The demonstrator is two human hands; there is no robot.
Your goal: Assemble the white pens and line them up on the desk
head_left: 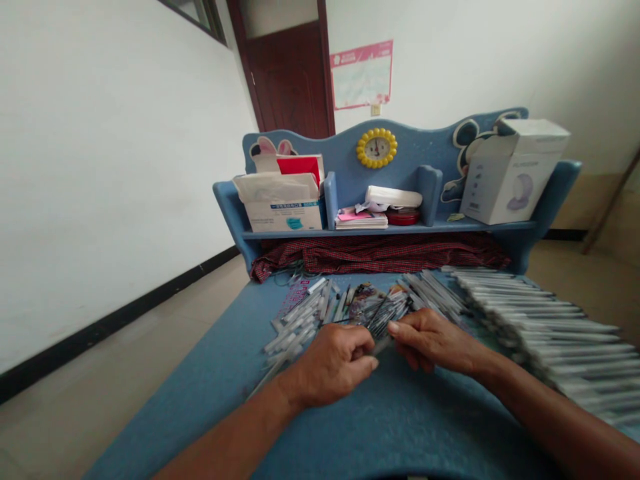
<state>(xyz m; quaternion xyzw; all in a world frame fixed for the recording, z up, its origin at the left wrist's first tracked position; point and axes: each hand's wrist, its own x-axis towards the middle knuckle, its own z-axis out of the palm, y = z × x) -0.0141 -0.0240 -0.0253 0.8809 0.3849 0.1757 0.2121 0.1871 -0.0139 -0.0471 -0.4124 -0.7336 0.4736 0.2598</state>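
Near the middle of the desk, my left hand and my right hand are close together, both with their fingers closed in a pinch. A short greyish, see-through pen part spans the gap between them, blurred, with its ends hidden in the fingers. Just beyond the hands lies a loose heap of thin dark pen refills. Clear pen barrels lie scattered beyond my left hand, and more barrels lie behind my right hand.
A long stack of pens covers the right side of the blue desk. At the back, a raised shelf carries a mask box, a white carton and papers. Checked cloth lies beneath it.
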